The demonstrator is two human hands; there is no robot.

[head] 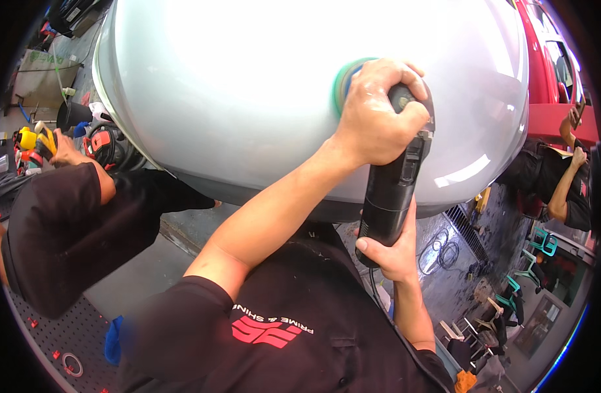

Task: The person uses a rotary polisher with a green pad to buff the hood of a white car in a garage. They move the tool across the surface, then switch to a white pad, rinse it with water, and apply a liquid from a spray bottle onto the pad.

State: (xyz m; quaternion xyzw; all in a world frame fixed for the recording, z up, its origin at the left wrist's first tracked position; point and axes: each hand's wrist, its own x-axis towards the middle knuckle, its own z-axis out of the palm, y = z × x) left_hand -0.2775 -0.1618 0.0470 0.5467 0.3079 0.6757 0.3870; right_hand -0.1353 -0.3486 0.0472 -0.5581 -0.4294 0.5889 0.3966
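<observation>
A black corded power polisher [388, 199] lies across the view before me, its head against a glossy silver car body panel [222, 132]. My left hand [371, 115] wraps over the polisher's head from above, with white specks on the skin. Lower down, my right hand [397, 255] grips the rear end of the body, thumb on the near side. The green rim of a round foam pad [339, 91] shows left of my left hand; the rest of the pad is hidden. From the rear end a black cord [374, 287] runs down along my shirt.
At left a person in black [84, 231] reaches toward yellow bottles [25, 139] beside a red-and-black machine [104, 145]. Another person [558, 169] stands at right near a red vehicle [541, 59]. Coiled cable [440, 250], a floor grate [467, 233] and green stools [543, 242] are on the right.
</observation>
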